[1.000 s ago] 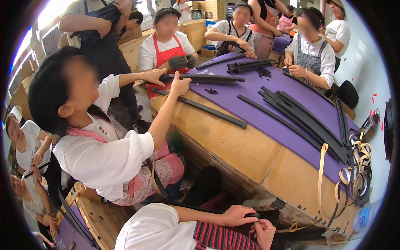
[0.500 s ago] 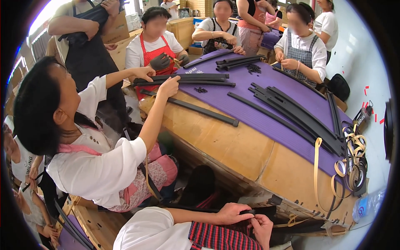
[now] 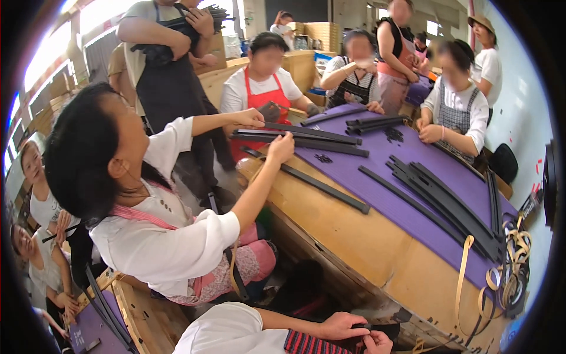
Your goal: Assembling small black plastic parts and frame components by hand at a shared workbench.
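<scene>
At the lower edge my left hand (image 3: 342, 325) has its fingers closed around the dark end of what looks like a black strip, most of it hidden behind my forearm. My right hand (image 3: 377, 343), partly cut off by the frame, meets it with bent, pinched fingers; what they hold is too small to make out. Both hands are low, in front of the near side of a cardboard-covered table (image 3: 365, 236). Beside me on the left, a person in a white top grips several long black strips (image 3: 330, 143) over the table.
A purple mat (image 3: 377, 177) on the table carries black strips (image 3: 442, 200) and piles of small black pieces (image 3: 394, 135). Rolls of beige and black tape (image 3: 519, 248) lie at the right end by the wall. Several people surround the table. A wooden crate (image 3: 141, 301) stands lower left.
My view has shifted, so the table appears farther right and lower. My hands sit lower in view, still close together. The person beside me has fanned the strips slightly apart.
</scene>
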Demonstrator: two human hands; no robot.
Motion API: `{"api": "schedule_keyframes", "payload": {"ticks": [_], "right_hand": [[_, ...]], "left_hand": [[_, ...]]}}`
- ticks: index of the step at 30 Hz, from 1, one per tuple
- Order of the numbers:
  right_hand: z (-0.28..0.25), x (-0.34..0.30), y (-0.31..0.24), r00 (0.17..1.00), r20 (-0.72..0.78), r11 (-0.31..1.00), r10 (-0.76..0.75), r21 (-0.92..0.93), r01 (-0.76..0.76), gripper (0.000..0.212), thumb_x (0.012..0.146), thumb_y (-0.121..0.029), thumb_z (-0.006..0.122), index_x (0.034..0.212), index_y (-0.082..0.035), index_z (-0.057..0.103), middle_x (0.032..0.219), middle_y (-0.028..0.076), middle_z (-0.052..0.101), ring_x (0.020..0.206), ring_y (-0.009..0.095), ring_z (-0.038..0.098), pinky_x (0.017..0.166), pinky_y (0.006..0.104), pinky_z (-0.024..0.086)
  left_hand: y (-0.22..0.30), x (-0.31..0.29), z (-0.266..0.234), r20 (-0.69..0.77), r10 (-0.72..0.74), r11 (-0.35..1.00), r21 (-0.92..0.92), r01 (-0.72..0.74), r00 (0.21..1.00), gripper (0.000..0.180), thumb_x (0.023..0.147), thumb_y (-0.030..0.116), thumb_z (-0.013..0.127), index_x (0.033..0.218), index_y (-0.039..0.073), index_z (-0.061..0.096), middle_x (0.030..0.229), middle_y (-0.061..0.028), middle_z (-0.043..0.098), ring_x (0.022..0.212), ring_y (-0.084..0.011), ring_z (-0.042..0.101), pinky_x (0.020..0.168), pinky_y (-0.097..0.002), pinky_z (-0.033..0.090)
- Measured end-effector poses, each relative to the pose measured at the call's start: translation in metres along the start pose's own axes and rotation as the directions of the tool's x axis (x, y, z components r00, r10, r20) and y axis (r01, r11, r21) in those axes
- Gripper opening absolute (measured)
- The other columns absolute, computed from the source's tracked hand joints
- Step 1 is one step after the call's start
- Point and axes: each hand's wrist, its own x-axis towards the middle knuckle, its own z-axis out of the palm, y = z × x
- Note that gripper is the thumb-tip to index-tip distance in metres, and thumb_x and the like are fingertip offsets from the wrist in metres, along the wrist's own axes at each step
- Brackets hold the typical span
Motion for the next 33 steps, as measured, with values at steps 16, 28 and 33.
{"api": "schedule_keyframes", "payload": {"ticks": [16,28,33], "right_hand": [[-0.055,0.020,0.064,0.984,0.139,0.330,0.112,0.929,-0.169,0.023,0.087,-0.016,0.047,0.105,-0.003,0.054,0.115,0.011,0.052,0.105,0.019,0.048,0.059,0.0250,0.048],[-0.115,0.095,0.287,0.578,-0.293,0.646,-0.762,-0.418,0.639,0.021,0.077,-0.011,0.058,0.095,0.000,0.056,0.077,0.006,0.059,0.063,0.014,0.054,0.054,0.0254,0.044],[-0.102,0.131,0.305,0.581,-0.336,0.670,-0.741,-0.411,0.618,0.020,0.077,-0.011,0.057,0.094,0.000,0.056,0.077,0.006,0.060,0.064,0.014,0.054,0.055,0.0255,0.044]], "left_hand": [[0.023,-0.002,-0.014,0.080,-0.015,0.997,-0.070,0.021,0.997,0.036,0.082,0.037,0.051,0.094,0.004,0.057,0.081,-0.0158,0.059,0.077,-0.0319,0.057,0.067,-0.0351,0.045],[0.019,-0.005,-0.003,0.074,0.093,0.996,-0.018,-0.092,0.993,0.033,0.077,0.039,0.059,0.087,0.008,0.063,0.078,-0.0150,0.062,0.072,-0.0280,0.060,0.061,-0.0349,0.047],[0.018,-0.010,-0.006,0.106,0.087,0.996,-0.034,-0.084,0.991,0.033,0.076,0.038,0.060,0.087,0.007,0.063,0.079,-0.0142,0.062,0.073,-0.0277,0.061,0.062,-0.0346,0.047]]}}
